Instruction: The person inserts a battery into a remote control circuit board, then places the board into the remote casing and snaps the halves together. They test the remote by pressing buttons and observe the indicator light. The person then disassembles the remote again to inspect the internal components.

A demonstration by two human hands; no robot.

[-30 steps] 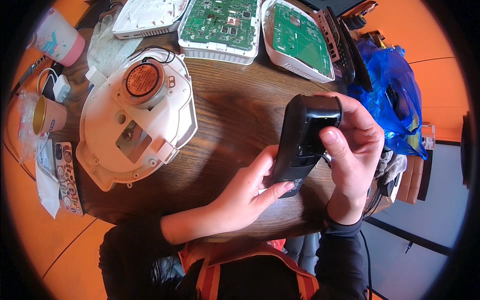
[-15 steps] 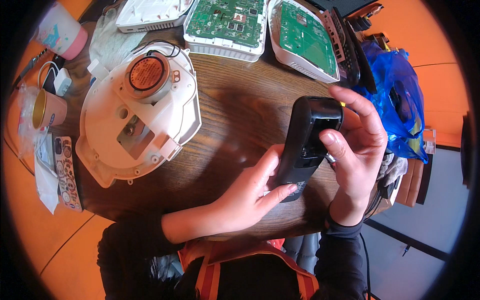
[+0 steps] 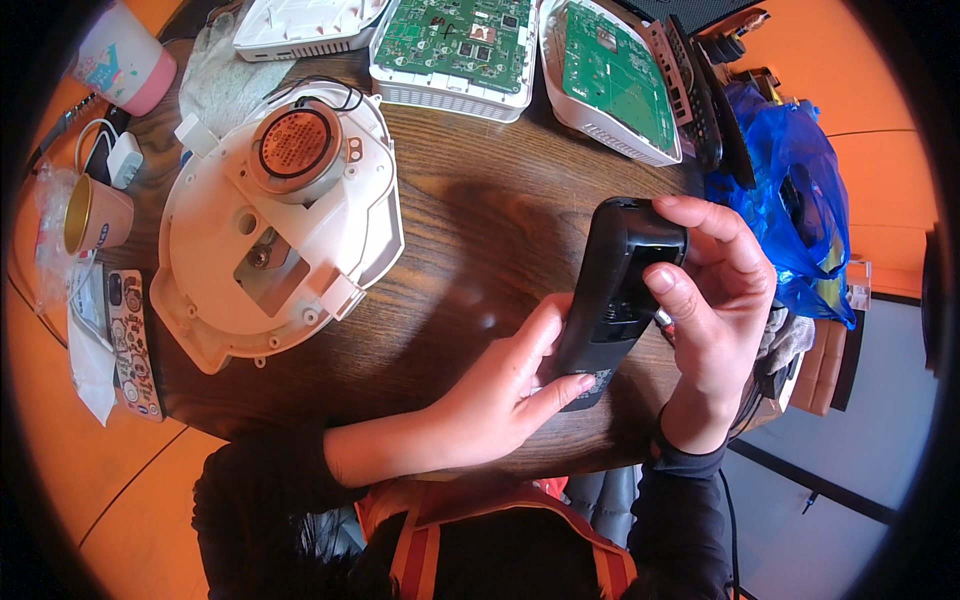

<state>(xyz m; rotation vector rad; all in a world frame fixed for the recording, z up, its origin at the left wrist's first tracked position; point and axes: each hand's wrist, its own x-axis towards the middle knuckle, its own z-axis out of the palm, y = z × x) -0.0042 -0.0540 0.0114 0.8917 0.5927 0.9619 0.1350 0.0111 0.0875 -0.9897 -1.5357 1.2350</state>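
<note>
A black handset, like a remote control or cordless phone, tilts above the table with its battery compartment uncovered. Around its lower end my left hand is closed, thumb pressed on the labelled back. My right hand is at the upper end: the index fingertip touches the top edge and the thumb lies by the compartment's right side. Part of a small red and silver object, perhaps a battery, shows beside the right palm; its kind is hard to make out. The remaining right fingers are mostly hidden.
A white round appliance housing lies left on the wooden table. White casings with green circuit boards line the far side. A blue plastic bag is on the right. A paper cup and patterned phone stand at the left edge.
My right index finger has come down from above onto the handset's top edge. The handset has turned slightly; my left hand has hardly moved.
</note>
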